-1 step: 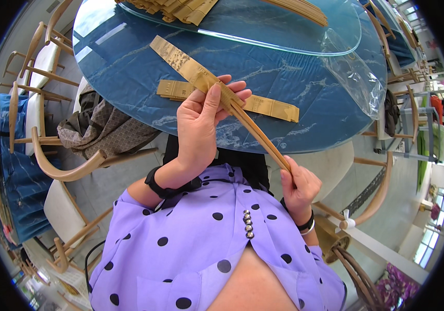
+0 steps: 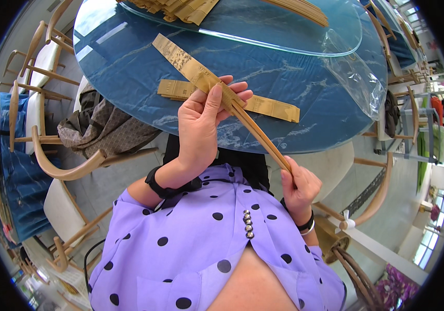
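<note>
A pair of wooden chopsticks [image 2: 260, 136] slants across my front, partly inside a gold-brown paper sleeve [image 2: 184, 61] with dark print. My left hand [image 2: 199, 122] pinches the sleeve near its open end between thumb and fingers, the other fingers spread behind it. Near my body, my right hand [image 2: 300, 185] grips the bare ends of the chopsticks. Beyond my left hand, a flat stack of similar paper sleeves [image 2: 273, 108] lies on the blue tabletop, its middle hidden by my hand.
A glass turntable [image 2: 284, 45] covers the table's far part, bearing a pile of paper sleeves [image 2: 180, 9] and a bundle of chopsticks [image 2: 302, 11]. Clear plastic wrap [image 2: 354, 78] lies at the right. Wooden chairs stand around; a patterned brown garment [image 2: 108, 124] drapes over one at left.
The far end of the held sleeve has shifted very slightly up and to the right. My hands keep the same grips.
</note>
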`<action>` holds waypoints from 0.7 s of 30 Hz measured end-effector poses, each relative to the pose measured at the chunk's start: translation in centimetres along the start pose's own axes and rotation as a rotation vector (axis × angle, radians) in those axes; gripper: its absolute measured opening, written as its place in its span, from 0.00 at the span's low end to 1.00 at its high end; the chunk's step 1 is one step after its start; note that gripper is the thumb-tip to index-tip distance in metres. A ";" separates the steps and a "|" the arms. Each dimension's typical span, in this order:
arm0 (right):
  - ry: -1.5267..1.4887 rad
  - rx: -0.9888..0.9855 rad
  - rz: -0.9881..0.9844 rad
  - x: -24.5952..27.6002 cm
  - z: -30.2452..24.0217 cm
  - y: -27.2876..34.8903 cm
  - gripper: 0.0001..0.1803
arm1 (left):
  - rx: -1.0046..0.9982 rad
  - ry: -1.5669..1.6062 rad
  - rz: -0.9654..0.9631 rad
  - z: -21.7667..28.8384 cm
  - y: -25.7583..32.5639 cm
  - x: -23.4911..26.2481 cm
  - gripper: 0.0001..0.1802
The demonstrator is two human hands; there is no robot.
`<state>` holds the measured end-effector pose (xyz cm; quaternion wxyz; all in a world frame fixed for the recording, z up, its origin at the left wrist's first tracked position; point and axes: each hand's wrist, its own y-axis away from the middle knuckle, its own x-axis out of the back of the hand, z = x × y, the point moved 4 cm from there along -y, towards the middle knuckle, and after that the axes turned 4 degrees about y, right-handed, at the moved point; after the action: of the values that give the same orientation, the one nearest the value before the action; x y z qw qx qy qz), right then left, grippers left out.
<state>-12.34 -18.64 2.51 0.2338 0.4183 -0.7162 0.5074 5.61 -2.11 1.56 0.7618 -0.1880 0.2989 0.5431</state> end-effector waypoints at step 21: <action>-0.010 -0.038 -0.032 -0.4 -0.4 -0.4 0.15 | 0.144 0.066 -0.049 -1.7 1.3 -0.7 0.19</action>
<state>-11.84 -18.17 2.50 0.2463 0.4276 -0.7202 0.4877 3.84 -3.18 0.76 0.7762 -0.1577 0.3575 0.4948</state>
